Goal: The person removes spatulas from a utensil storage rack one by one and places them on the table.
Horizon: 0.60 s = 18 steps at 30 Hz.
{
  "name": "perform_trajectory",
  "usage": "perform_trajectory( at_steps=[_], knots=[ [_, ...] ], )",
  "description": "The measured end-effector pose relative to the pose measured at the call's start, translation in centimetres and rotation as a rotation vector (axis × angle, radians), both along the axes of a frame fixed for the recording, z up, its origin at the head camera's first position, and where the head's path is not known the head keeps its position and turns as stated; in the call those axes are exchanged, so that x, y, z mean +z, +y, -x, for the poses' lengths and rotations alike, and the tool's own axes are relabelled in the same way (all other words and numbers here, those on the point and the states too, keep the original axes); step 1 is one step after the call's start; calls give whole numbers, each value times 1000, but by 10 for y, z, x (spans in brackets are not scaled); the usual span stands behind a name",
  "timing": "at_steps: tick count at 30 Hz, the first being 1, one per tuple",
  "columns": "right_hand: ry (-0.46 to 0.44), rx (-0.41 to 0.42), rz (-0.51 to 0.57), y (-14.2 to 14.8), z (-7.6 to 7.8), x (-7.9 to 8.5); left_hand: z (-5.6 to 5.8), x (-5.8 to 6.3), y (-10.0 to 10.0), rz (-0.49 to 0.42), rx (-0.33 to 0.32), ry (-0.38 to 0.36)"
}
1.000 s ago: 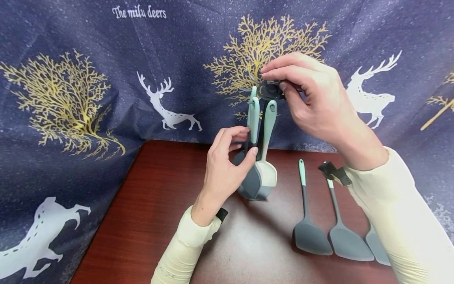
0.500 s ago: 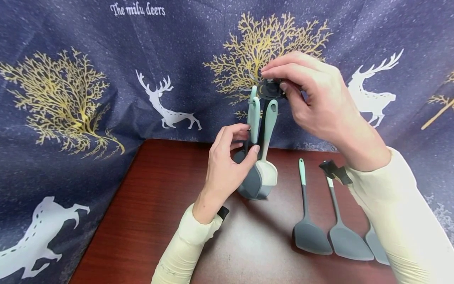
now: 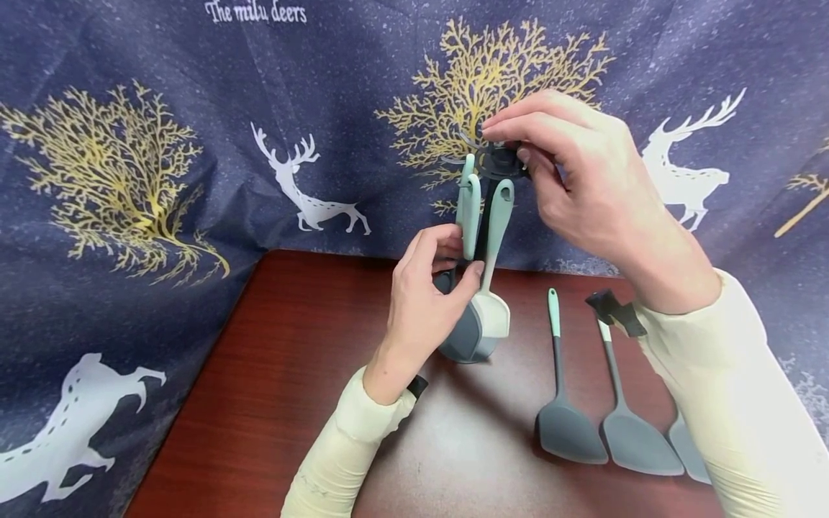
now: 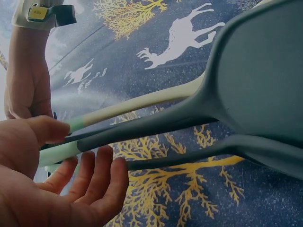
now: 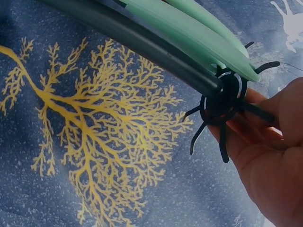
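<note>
My left hand (image 3: 424, 295) is at a dark grey spatula (image 3: 465, 334) with a mint handle, which hangs from a dark utensil rack (image 3: 504, 164). In the left wrist view the spatula's handle (image 4: 60, 152) passes between my thumb and curled fingers. My right hand (image 3: 586, 169) pinches the hooked top of the rack; its ring of hooks (image 5: 224, 97) shows in the right wrist view. Beside the grey spatula hangs a cream spatula (image 3: 495, 313) with a mint handle. Another dark utensil (image 4: 189, 156) hangs on the far side, partly hidden by my left hand.
On the brown table (image 3: 291, 360) to the right lie a grey spatula (image 3: 570, 432), a second grey spatula (image 3: 637, 442) and a third grey utensil (image 3: 688, 450), partly covered by my right sleeve. A dark blue patterned cloth (image 3: 324, 86) hangs behind the table.
The head view shifts slightly. My left hand and the hanging utensils sit a little farther right. Both hands keep the same hold.
</note>
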State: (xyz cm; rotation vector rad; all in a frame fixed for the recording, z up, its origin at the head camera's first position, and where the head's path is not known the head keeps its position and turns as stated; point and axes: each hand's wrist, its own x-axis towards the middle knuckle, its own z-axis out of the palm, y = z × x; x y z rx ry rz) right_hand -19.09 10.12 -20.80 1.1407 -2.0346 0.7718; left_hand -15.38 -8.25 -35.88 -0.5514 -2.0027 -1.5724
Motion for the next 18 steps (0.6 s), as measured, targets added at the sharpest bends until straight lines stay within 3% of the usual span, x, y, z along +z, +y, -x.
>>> perform_trajectory(
  at_steps=[6, 18],
  knots=[
    [4, -7, 12, -1, -1, -1, -1, 1, 3, -53, -13, 0],
    [-8, -15, 32, -2, -1, -1, -2, 3, 0, -40, -7, 19]
  ],
)
